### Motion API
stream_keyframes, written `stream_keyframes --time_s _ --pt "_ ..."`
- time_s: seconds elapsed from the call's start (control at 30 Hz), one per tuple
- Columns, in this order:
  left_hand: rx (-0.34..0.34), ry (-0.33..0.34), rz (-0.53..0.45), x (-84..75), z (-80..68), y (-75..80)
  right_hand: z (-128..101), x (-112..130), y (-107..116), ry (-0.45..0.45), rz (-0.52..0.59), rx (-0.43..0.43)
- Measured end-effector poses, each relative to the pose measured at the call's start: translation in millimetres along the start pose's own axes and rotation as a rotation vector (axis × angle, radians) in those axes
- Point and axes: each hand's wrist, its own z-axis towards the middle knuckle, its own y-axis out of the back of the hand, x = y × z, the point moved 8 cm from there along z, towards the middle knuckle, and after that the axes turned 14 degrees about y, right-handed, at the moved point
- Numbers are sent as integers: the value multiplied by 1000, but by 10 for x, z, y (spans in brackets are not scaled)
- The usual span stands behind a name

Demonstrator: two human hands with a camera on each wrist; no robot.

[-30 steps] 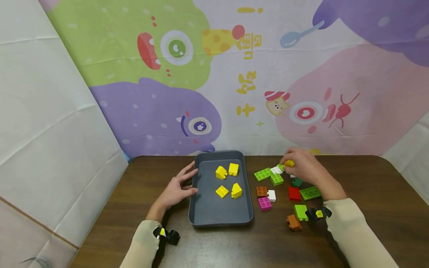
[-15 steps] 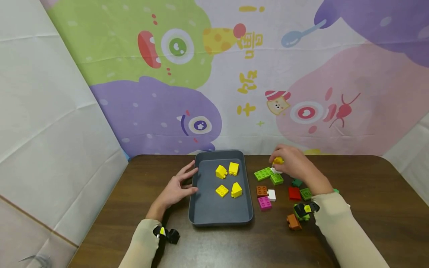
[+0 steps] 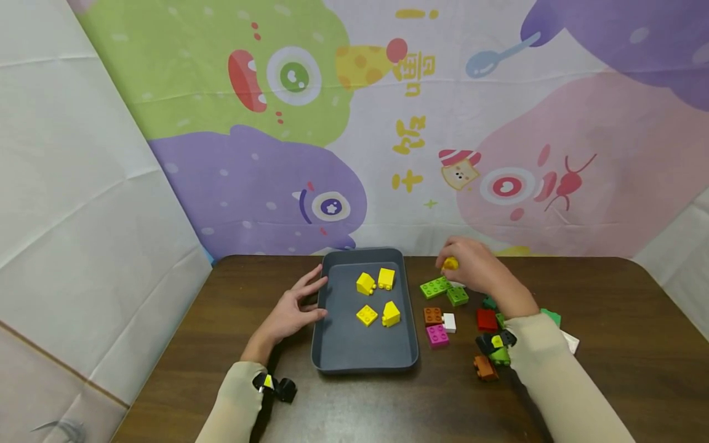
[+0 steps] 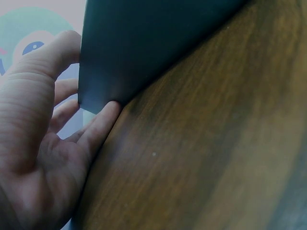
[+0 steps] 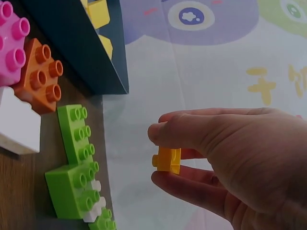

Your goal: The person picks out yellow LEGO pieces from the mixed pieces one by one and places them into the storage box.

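A person's right hand [image 3: 471, 267] pinches a small studded yellow brick [image 5: 167, 159] between thumb and fingers, lifted above the dark wood-grain table [image 3: 609, 307], right of a smooth grey tray [image 3: 360, 344] holding four yellow bricks [image 3: 367, 316]. The left hand [image 3: 290, 314] rests with relaxed, straight fingers against the tray's wall.

Right hand [image 3: 471, 266]: moved left from over the loose bricks toward the tray [image 3: 411, 307], now lifted off the table.
Yellow brick [image 3: 450, 264]: carried along, pinched in the fingers.
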Motion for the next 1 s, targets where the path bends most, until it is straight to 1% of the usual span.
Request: stream_keyframes --time_s 0.2,0.43,0.57,0.63,0.67,0.8,0.87,0.93,1.0 --pt "1 7 -12 -10 -6 -1 63 54 -18 -12 5 23" --pt "8 -23 -3 -10 -1 -4 161 115 -35 -3 -16 49" --pt "7 -86 -2 20 5 14 222 171 -46 17 -17 56" --pt "2 -123 7 61 18 26 251 201 -50 27 -19 54" --pt "1 -131 9 66 19 29 265 220 -52 34 -21 53" --pt "0 -88 16 72 26 21 318 282 -69 37 -25 63" --pt "3 -43 11 31 13 5 337 306 -74 32 -22 69" --pt "4 -16 4 8 5 -5 359 330 -77 23 -13 75" --pt "-2 -4 11 -9 -5 -9 384 351 -78 18 -6 75"
